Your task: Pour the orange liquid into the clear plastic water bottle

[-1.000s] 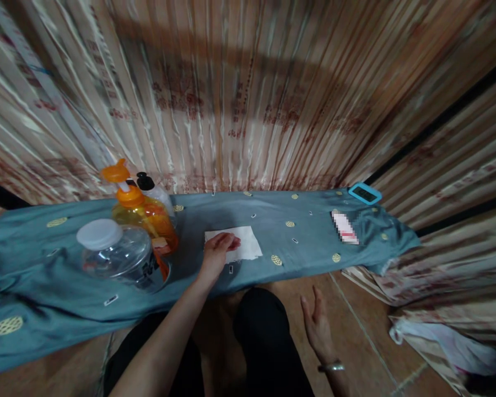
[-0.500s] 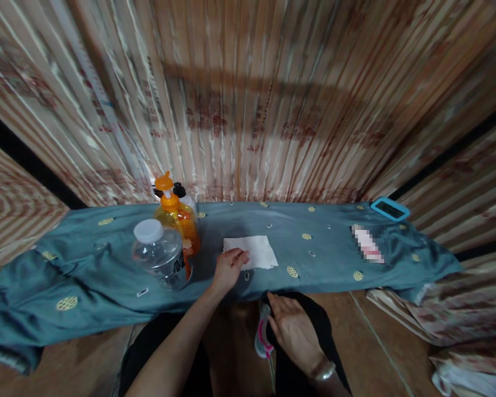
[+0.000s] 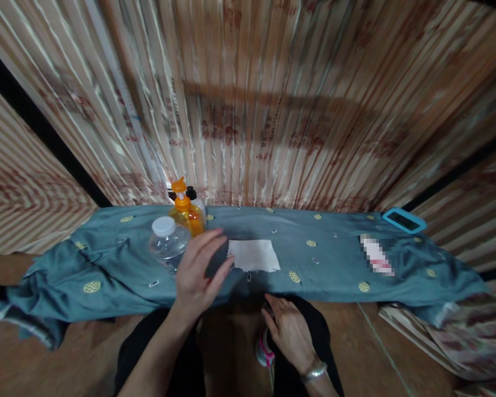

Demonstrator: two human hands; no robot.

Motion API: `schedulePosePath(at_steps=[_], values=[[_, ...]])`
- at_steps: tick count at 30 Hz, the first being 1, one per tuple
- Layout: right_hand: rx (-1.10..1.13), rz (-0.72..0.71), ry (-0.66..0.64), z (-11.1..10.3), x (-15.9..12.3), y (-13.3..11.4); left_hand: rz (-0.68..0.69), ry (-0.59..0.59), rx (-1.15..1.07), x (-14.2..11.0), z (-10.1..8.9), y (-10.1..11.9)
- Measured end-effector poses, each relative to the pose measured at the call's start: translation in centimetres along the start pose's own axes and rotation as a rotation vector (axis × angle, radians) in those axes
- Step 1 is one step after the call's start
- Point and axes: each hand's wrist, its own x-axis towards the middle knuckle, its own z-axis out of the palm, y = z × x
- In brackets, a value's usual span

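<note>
Head view, left hand (image 3: 195, 280) near one white sheet (image 3: 254, 256), right hand (image 3: 291, 332) on one knee (image 3: 317, 320), fingers open on both, three bottles (image 3: 192, 219)

Paper (image 3: 254, 255) on cloth (image 3: 339, 270); jar (image 3: 167, 245) left, pump bottle (image 3: 183, 207) behind jar; device (image 3: 404, 220) far right.

Blue-rimmed device (image 3: 404, 220) near patterned curtain (image 3: 248, 110), slanting black pole (image 3: 49, 130), brown floor (image 3: 355, 347)

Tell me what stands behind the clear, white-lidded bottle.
Behind the clear bottle stands an orange pump bottle, partly covered; beyond that, a black-topped bottle, mostly hidden. The cloth directly behind the clear bottle's base is out of sight.
</note>
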Motion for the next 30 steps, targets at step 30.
schedulePosePath(at_steps=[30], values=[[0.724, -0.022, 0.233, -1.4, 9.6, -5.1, -0.874, 0.212, -0.097, -5.3, 0.7, -8.6]])
